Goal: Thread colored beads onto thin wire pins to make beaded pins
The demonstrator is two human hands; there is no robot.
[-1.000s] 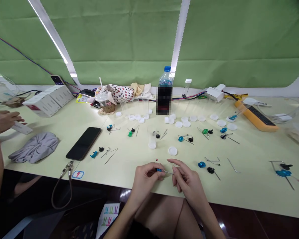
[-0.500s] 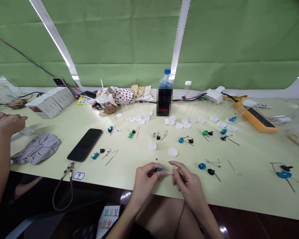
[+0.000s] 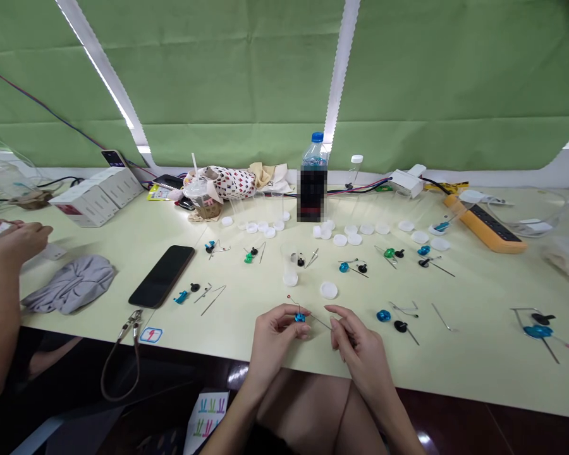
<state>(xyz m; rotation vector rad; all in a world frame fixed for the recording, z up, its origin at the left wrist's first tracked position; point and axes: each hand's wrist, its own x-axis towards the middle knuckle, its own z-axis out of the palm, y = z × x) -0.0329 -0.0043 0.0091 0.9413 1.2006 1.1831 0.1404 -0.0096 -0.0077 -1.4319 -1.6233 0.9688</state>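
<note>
On my head-camera feed, the left hand pressed thumb and forefinger together just under a small blue bead, while the right hand pinched the far end of a thin steel wire between thumb and forefinger, its other fingers curled loosely below. I could not tell whether the left fingers gripped the bead itself or only the wire beneath it. The wire lay slantwise across the gap between the hands, its long axis running from a red tip at the far left down to the near right, with the bead closer to the left hand. Both hands were raised just over the near edge of the table. Just ahead of them sat a white plastic cap and a clear plastic cup. Toward the right lay a loose blue bead and a black knob with its pin. Near the left edge I saw a black phone, a gray cloth and a co-worker's hand.
</note>
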